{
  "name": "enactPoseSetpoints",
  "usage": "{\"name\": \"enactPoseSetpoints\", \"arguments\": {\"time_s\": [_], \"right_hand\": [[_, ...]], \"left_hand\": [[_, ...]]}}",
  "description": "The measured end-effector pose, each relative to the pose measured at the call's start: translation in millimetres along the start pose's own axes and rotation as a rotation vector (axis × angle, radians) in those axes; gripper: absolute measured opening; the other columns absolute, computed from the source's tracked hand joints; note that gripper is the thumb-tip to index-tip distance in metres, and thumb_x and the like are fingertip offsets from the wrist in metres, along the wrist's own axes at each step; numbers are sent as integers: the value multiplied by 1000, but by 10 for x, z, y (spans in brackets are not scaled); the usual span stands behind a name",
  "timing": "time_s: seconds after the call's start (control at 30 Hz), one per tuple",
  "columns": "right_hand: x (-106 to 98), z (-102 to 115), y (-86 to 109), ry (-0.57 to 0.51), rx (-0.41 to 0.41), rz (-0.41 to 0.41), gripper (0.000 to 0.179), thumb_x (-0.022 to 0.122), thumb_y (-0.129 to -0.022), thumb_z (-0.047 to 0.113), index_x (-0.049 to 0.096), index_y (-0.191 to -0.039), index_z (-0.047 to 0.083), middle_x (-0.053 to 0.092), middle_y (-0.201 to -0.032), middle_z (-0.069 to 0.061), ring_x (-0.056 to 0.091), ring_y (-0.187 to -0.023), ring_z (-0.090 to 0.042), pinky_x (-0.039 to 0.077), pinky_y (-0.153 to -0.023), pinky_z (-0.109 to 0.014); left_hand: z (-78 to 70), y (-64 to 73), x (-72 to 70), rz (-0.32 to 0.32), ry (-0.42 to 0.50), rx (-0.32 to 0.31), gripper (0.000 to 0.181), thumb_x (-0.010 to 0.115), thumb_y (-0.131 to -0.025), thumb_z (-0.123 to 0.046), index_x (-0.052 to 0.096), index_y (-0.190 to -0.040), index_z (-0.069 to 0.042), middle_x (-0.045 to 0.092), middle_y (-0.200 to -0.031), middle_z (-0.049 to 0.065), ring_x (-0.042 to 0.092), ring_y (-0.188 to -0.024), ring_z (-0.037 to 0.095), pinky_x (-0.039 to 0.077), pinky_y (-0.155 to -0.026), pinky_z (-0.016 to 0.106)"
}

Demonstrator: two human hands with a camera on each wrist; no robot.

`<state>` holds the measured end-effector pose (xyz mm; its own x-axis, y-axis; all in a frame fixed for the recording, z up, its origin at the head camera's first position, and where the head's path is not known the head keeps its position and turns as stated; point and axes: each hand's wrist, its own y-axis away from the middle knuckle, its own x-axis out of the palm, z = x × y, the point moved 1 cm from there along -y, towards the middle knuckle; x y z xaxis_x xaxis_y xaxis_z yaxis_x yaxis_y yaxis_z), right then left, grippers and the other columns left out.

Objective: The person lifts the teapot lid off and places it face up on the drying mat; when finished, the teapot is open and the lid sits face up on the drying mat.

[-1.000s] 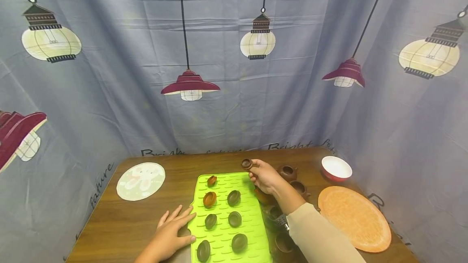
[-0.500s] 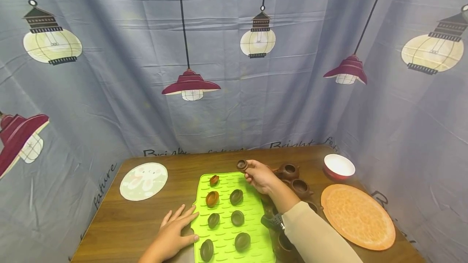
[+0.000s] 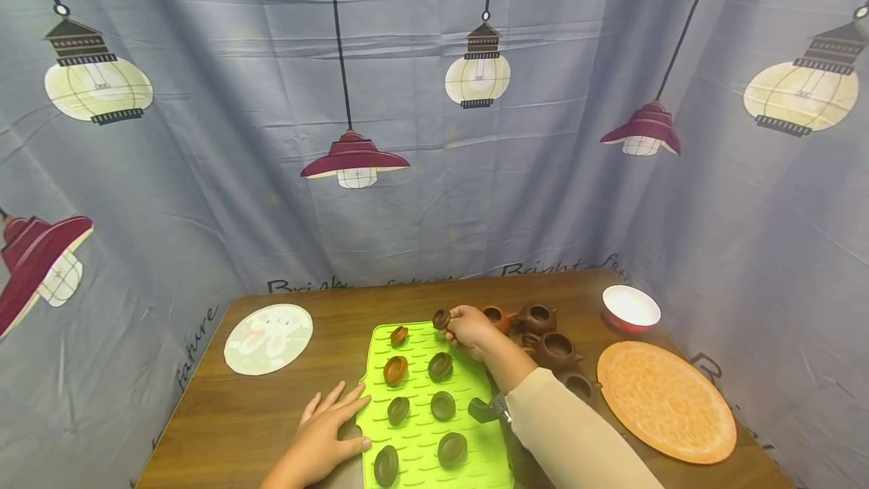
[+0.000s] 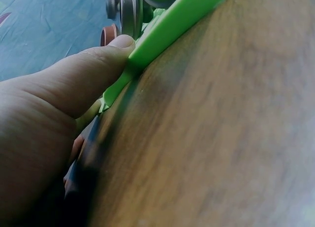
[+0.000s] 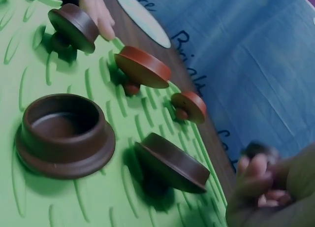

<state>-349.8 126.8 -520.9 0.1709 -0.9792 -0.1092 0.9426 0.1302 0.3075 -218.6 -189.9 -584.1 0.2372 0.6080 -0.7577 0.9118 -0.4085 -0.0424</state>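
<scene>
My right hand (image 3: 473, 332) pinches a small brown teapot lid (image 3: 441, 319) over the far right corner of the green mat (image 3: 419, 436). In the right wrist view the held lid (image 5: 260, 149) is blurred and partly hidden by the fingers. On the mat several upturned lids lie in two columns, among them an orange lid (image 3: 395, 370), a smaller orange lid (image 3: 399, 335) and a dark brown lid (image 3: 440, 366). My left hand (image 3: 320, 436) rests at the mat's left edge with spread fingers; its thumb (image 4: 98, 69) touches the green rim.
Several lidless teapots stand right of the mat, including a brown teapot (image 3: 557, 351) and an orange teapot (image 3: 496, 317), some hidden under the right arm. Further right are a red-and-white bowl (image 3: 631, 308) and an orange round mat (image 3: 665, 402). A rabbit-print mat (image 3: 268, 339) lies at left.
My right hand has moved left with the lid, from beyond the mat's corner to over it, and the lid has tilted. More teapots show behind the arm. The left hand has stayed put.
</scene>
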Motion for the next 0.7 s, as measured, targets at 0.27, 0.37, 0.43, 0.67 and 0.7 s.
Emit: {"name": "enactPoseSetpoints", "arguments": {"time_s": [0.27,0.37,0.43,0.67,0.7], "right_hand": [[180,23,-12,160,16,-110,23,48,-96,-14,58,-115,-6,67,-97,-19,55,-60,-12,35,-48,-18],[239,23,-39,233,34,-128,25,50,-93,-18,58,-115,-7,62,-100,-17,54,-63,-13,38,-50,-17],[258,13,-63,290,38,-140,24,53,-94,-16,58,-116,-7,60,-101,-16,55,-66,-15,41,-52,-18],[243,-126,-341,545,30,-148,12,67,-93,-7,66,-104,-6,65,-101,-15,61,-78,-25,52,-61,-31],[226,-183,-430,625,23,-146,8,71,-91,-4,67,-98,-4,65,-99,-14,61,-79,-25,53,-63,-33]], "left_hand": [[-1,2,-7,-9,-5,6,74,78,-89,-52,59,-148,-12,42,-166,8,22,-158,48,-5,-119,78],[-11,0,-13,-9,-8,9,74,77,-89,-52,58,-148,-12,42,-166,9,22,-157,48,-4,-118,78],[-18,-2,-17,-7,-9,11,75,77,-89,-53,58,-149,-12,42,-166,9,23,-157,48,-4,-118,78],[-34,6,-28,-12,-4,12,74,77,-89,-52,58,-148,-11,43,-166,9,24,-157,48,-4,-119,77],[-34,7,-29,-13,-3,11,74,77,-89,-52,59,-148,-11,43,-166,9,24,-157,48,-4,-119,77]]}}
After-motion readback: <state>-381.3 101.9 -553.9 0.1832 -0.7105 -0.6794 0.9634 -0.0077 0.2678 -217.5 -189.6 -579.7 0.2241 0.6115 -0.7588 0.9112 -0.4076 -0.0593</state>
